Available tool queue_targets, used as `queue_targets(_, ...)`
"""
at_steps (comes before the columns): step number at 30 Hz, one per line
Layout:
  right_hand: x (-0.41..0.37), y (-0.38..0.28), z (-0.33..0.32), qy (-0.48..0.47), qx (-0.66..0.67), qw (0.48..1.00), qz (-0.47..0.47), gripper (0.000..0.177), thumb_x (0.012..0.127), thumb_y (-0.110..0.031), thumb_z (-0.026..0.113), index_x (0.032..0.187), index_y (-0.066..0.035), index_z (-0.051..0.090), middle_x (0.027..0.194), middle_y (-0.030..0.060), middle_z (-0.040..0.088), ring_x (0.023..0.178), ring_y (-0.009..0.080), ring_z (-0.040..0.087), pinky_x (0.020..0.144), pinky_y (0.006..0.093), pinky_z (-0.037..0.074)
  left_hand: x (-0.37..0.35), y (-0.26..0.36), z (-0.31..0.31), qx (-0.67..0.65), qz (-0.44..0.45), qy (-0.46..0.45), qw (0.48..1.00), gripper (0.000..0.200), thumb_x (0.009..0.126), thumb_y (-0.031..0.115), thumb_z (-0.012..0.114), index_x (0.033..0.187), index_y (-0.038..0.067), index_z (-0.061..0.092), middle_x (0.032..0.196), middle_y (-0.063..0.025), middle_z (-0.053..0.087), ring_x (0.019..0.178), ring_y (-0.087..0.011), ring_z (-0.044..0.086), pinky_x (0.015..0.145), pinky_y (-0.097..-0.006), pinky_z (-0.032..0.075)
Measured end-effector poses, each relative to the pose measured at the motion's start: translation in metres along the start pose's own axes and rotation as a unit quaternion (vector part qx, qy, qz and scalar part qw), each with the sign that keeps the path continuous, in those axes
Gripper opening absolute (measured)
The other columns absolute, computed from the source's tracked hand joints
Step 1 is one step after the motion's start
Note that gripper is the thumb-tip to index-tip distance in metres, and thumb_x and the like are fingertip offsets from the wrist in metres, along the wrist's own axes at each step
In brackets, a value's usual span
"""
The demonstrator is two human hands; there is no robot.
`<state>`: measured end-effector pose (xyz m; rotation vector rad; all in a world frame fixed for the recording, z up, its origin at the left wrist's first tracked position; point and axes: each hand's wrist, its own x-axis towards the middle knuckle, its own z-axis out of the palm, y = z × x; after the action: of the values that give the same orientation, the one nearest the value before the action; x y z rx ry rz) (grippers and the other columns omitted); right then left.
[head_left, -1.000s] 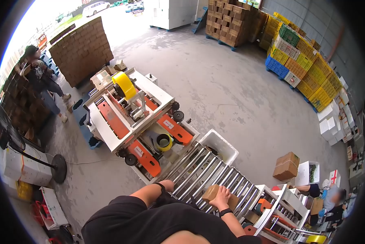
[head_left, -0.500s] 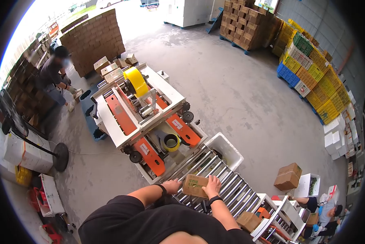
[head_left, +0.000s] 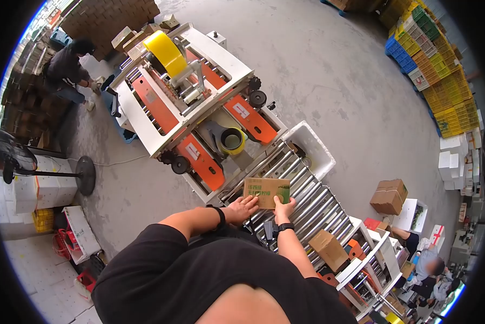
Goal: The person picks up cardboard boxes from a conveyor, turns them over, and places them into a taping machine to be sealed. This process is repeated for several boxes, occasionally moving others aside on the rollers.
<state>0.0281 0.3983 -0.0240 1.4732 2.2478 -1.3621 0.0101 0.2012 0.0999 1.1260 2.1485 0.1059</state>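
A small brown cardboard box (head_left: pixel 266 191) with green printing is between my hands, over the steel roller conveyor (head_left: pixel 311 213). My left hand (head_left: pixel 242 209) holds its near left corner, with the fingers laid against the cardboard. On the near right corner is my right hand (head_left: pixel 283 208), its thumb against the printed face and its other fingers partly hidden. Just beyond the box stands the carton-taping machine (head_left: pixel 150 108), with orange side guides and a big roll of yellow tape (head_left: pixel 166 54). Another roll of tape (head_left: pixel 232 140) sits low between the guides.
A second cardboard box (head_left: pixel 329 249) stands on the conveyor to my right, before another orange-and-white machine. A white foam bin (head_left: pixel 321 148) adjoins the conveyor's far side. A standing fan (head_left: pixel 85 175) is at left. One person (head_left: pixel 67 73) bends at far left; other people are at lower right.
The box has moved slightly away from me toward the taping machine, and its printed face has turned. My right hand has shifted from its right end to the near corner. My view has tilted down.
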Motion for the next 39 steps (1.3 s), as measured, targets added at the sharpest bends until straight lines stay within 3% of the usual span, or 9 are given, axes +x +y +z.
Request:
queue_targets(5,-0.015,-0.070,0.037,-0.001,-0.058,0.989,-0.135,0.067,0.062,-0.016,0.078,0.118,-0.011,0.042,0.112,0.0187,0.046,0.104,0.0341,0.045,0.090,0.0393,0.037,0.001,-0.037,0.037,-0.049,-0.086,0.106,0.989,0.081,0.065,0.020,0.067,0.135,0.006,0.029,0.145,-0.0157,0.014,0.134,-0.0303,0.017,0.102,-0.0461,0.025)
queue_targets(12,0.014,-0.118,0.098,-0.211,-0.062,0.941,-0.256,0.079,0.066,-0.007,0.071,0.134,-0.017,0.031,0.127,0.0177,0.037,0.104,0.0301,0.049,0.092,0.0381,0.039,-0.017,-0.062,-0.022,-0.177,-0.242,0.065,0.952,0.077,0.068,0.014,0.058,0.137,0.007,0.025,0.144,-0.0220,0.011,0.133,-0.0341,0.016,0.103,-0.0445,0.025)
queue_targets(17,0.003,-0.126,0.085,-0.223,0.063,0.959,-0.162,0.071,0.066,-0.008,0.069,0.130,-0.011,0.038,0.123,0.0187,0.041,0.095,0.0298,0.055,0.085,0.0373,0.044,-0.013,-0.072,0.000,-0.226,-0.234,0.064,0.943,0.074,0.068,0.014,0.056,0.136,0.009,0.026,0.143,-0.0217,0.015,0.132,-0.0353,0.018,0.104,-0.0433,0.026)
queue_targets(21,0.028,-0.088,0.018,-0.110,-0.172,0.946,-0.252,0.067,0.064,-0.022,0.071,0.124,-0.008,0.045,0.127,0.0205,0.038,0.118,0.0367,0.037,0.099,0.0409,0.032,-0.011,-0.057,0.011,-0.223,-0.205,-0.006,0.953,0.064,0.073,0.015,0.053,0.132,0.005,0.032,0.142,-0.0231,0.016,0.132,-0.0364,0.017,0.103,-0.0455,0.026)
queue_targets(25,0.023,-0.055,-0.115,0.040,-0.444,0.868,-0.217,0.071,0.065,-0.027,0.073,0.127,-0.013,0.042,0.138,0.0157,0.027,0.130,0.0332,0.020,0.106,0.0494,0.013,0.001,-0.042,0.016,-0.230,-0.159,-0.096,0.955,0.050,0.072,0.015,0.054,0.120,0.003,0.046,0.125,-0.0207,0.041,0.120,-0.0363,0.038,0.095,-0.0435,0.037)
queue_targets(27,0.026,-0.018,-0.183,0.108,-0.495,0.843,-0.181,0.075,0.065,-0.030,0.073,0.129,-0.012,0.039,0.139,0.0156,0.026,0.131,0.0322,0.018,0.106,0.0502,0.011,0.007,-0.037,0.023,-0.194,-0.147,-0.059,0.968,0.041,0.073,0.015,0.056,0.112,0.003,0.053,0.113,-0.0196,0.051,0.110,-0.0349,0.047,0.088,-0.0425,0.043)
queue_targets(31,0.004,0.026,-0.279,0.067,-0.507,0.859,0.009,0.092,0.067,-0.047,0.067,0.138,-0.008,0.023,0.143,0.0159,0.020,0.133,0.0338,0.011,0.107,0.0498,0.009,0.015,-0.022,0.013,-0.166,-0.155,-0.063,0.972,0.035,0.073,0.015,0.057,0.106,0.003,0.057,0.109,-0.0179,0.056,0.104,-0.0334,0.053,0.084,-0.0416,0.045)
queue_targets(33,0.011,0.063,-0.298,-0.016,-0.426,0.904,-0.033,0.102,0.065,-0.058,0.063,0.139,-0.006,0.018,0.142,0.0186,0.018,0.133,0.0355,0.009,0.107,0.0495,0.009,0.023,-0.017,0.019,-0.168,-0.160,-0.096,0.968,0.037,0.074,0.018,0.057,0.108,0.004,0.054,0.111,-0.0172,0.053,0.107,-0.0334,0.051,0.086,-0.0433,0.044)
queue_targets(39,0.001,0.075,-0.314,-0.162,-0.594,0.769,-0.175,0.131,0.045,-0.056,0.079,0.141,-0.011,0.003,0.145,0.0167,0.007,0.134,0.0341,0.006,0.107,0.0502,0.006,0.024,0.004,0.020,-0.171,-0.172,-0.058,0.968,0.028,0.072,0.016,0.058,0.097,0.003,0.064,0.102,-0.0164,0.060,0.099,-0.0312,0.057,0.079,-0.0393,0.048)
